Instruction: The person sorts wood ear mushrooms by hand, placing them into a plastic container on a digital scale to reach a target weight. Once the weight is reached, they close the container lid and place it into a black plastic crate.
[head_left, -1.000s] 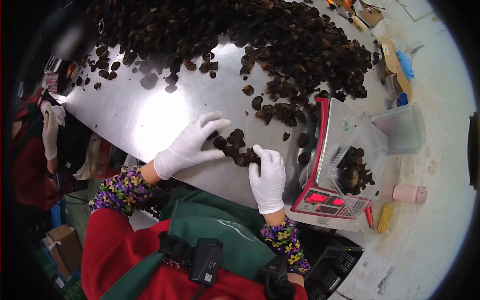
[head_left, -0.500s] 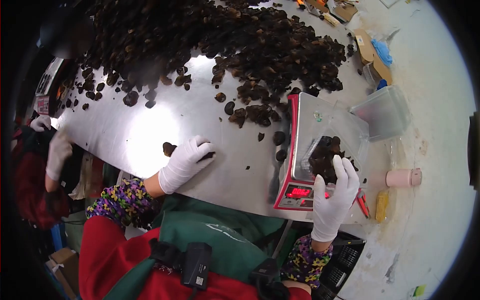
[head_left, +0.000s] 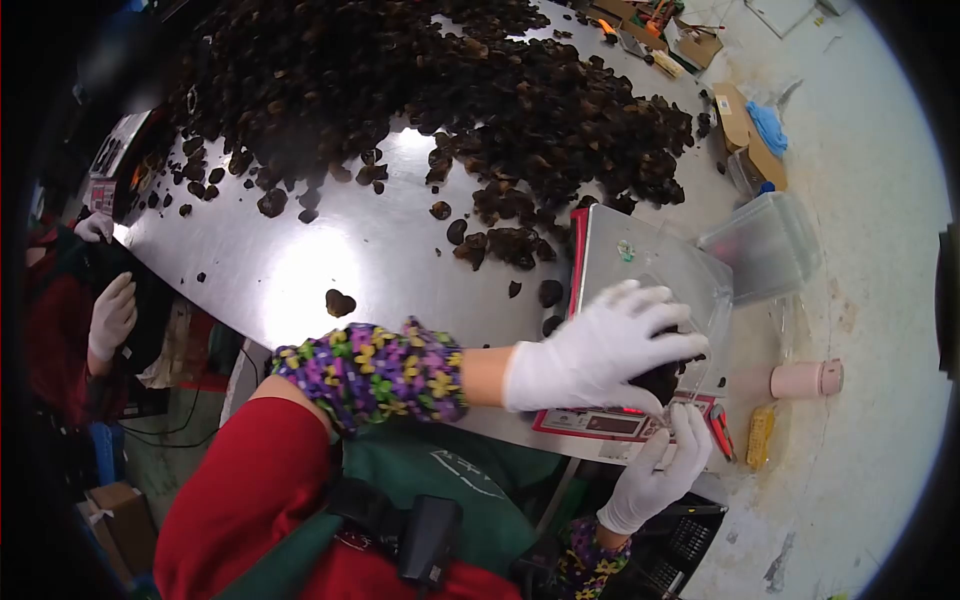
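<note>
Both of my hands wear white gloves. My left hand point(head_left: 610, 350) reaches across to the scale point(head_left: 600, 250), its fingers curled over a clump of dark wood ear mushrooms point(head_left: 657, 383). Just below it, at the scale's front right corner, my right hand point(head_left: 665, 465) has its fingertips pinched together at the edge of clear plastic under the mushrooms. Most of that plastic is hidden by my left hand, which also covers part of the scale's front panel.
A large heap of wood ear mushrooms point(head_left: 420, 90) covers the back of the metal table point(head_left: 400, 250). A clear bin point(head_left: 765, 245), a pink cylinder point(head_left: 805, 379), a red cutter point(head_left: 721, 432) and a yellow object point(head_left: 760, 437) lie right of the scale. A co-worker's gloved hand point(head_left: 112, 317) is at left.
My left hand has moved right from the tabletop onto the mushrooms at the scale. My right hand has dropped from the mushrooms to the scale's front corner, its fingers now pinched.
</note>
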